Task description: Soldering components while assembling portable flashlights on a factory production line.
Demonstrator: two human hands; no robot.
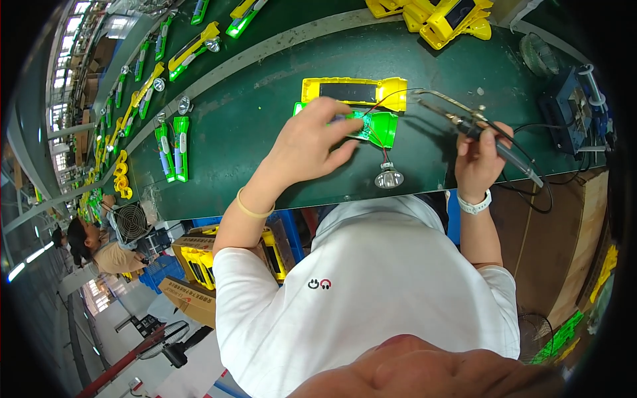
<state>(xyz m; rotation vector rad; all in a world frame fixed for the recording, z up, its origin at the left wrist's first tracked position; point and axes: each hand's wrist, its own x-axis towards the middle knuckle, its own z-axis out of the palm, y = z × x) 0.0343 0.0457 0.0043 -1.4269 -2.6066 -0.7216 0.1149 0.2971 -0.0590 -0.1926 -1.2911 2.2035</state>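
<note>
My left hand (317, 140) lies across a green flashlight shell (383, 129), fingers bent over its far part and thumb toward its near edge. A green circuit board inside is partly covered by the fingertips. Thin red and dark wires run from it, one down to a round silver lamp reflector (389, 177) at the bench's near edge. Just beyond lies the yellow shell half (391, 95) with a dark panel; a wire reaches it. My right hand (479, 159) is closed round a soldering iron (494, 142) with a curved metal tube, its tip pointing left above the bench, apart from the board.
A blue soldering station (567, 109) with a stand is at the right, its cable looping beside my right hand. Yellow shells (448, 21) are piled at the back. Green shells with lamps (171, 149) lie left, beyond a metal rail. Boxes of yellow parts (198, 265) stand below; another person sits far left.
</note>
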